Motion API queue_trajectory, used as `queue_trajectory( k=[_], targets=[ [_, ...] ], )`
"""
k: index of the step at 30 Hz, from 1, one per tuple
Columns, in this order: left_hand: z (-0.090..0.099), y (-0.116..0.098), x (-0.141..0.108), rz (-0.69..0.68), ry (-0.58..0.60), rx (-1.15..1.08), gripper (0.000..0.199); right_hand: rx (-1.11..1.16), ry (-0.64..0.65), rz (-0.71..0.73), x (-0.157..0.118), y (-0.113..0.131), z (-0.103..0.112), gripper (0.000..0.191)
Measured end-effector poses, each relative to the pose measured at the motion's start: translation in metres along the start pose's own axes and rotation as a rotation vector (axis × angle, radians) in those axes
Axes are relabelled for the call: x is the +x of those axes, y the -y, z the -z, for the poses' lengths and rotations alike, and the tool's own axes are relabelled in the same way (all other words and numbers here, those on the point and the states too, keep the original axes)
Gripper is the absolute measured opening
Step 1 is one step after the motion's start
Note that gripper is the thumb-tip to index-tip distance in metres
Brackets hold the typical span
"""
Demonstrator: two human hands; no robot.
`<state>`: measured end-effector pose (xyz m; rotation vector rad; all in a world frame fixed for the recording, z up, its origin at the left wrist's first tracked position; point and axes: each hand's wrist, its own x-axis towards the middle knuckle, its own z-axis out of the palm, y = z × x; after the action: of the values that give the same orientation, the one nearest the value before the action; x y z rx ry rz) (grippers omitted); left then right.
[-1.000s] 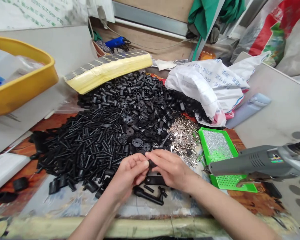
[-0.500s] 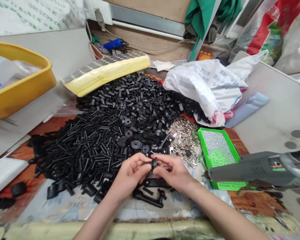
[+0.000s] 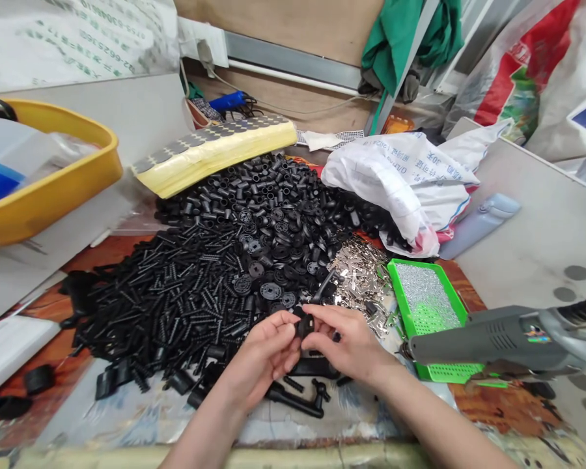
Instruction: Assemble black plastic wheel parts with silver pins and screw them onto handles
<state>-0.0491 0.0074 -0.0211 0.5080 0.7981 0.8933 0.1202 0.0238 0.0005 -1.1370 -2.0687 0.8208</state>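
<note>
Head view: at the front edge of the loose heap of black plastic parts (image 3: 200,293), the left hand (image 3: 266,355) and right hand (image 3: 344,339) pressed their grip together, pinching a small black plastic fitting (image 3: 304,324) at lower centre; a slipped fingertip could lose it among look-alike pieces.

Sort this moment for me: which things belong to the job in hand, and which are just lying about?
In use: left hand, right hand, small black plastic part, heap of black plastic parts.
Lying about: grey power tool, green tray, yellow tub, white sack.
</note>
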Motion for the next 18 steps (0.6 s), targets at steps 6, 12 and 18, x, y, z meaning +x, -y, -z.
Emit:
queue_trajectory(
  k=[6,12,18],
  targets=[
    [0.0,0.002,-0.003,-0.08,-0.006,0.06,0.034,-0.17,0.153,-0.043,0.0,0.007,0.004,0.031],
    [0.004,-0.002,-0.003,0.024,0.015,-0.067,0.034,-0.061,0.112,0.134,-0.003,0.006,0.016,0.056],
    [0.003,0.005,-0.005,-0.154,-0.031,0.077,0.035,-0.057,-0.038,0.078,0.003,0.014,-0.003,0.023]
  ],
)
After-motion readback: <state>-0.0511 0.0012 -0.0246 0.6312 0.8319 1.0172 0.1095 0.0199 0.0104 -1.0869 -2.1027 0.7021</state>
